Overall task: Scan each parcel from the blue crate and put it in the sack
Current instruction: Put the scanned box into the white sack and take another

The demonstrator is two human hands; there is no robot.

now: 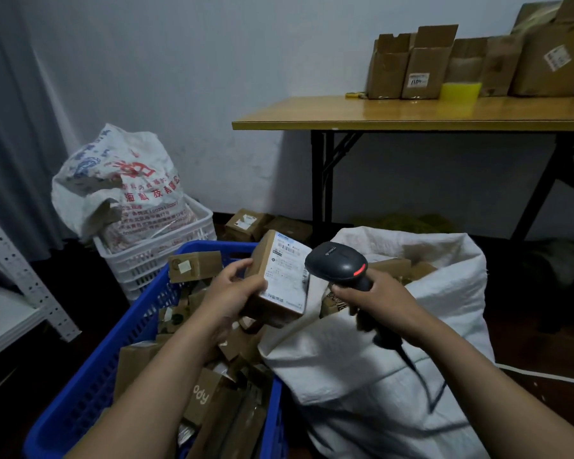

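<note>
Head view: down over both forearms.
Left hand [232,293]: curled round a brown parcel [279,279], label turned to the scanner [337,263], over the blue crate [90,385].
Right hand [375,296]: gripping the black scanner, aimed at that label.
Sack [411,326]: white, open, just beside the crate, ready for the drop.
Surface [378,114]: wooden, against the wall, carrying cardboard boxes [444,67].
Room: dim; printed bag [120,180] in a white basket [166,246].

The parcel [263,255] is plain matt brown cardboard with a smooth white paper label [286,276] stuck on. The scanner [337,263] is black plastic, mostly matt with a slight sheen on top. The blue crate [90,385] is hard moulded plastic lattice, same deal with the white crate [153,260]. The sack [362,376] looks like coarse woven white plastic cloth, pretty crinkly. The surface [362,114] has a glossy wood-look top on black metal legs [318,180].
</note>
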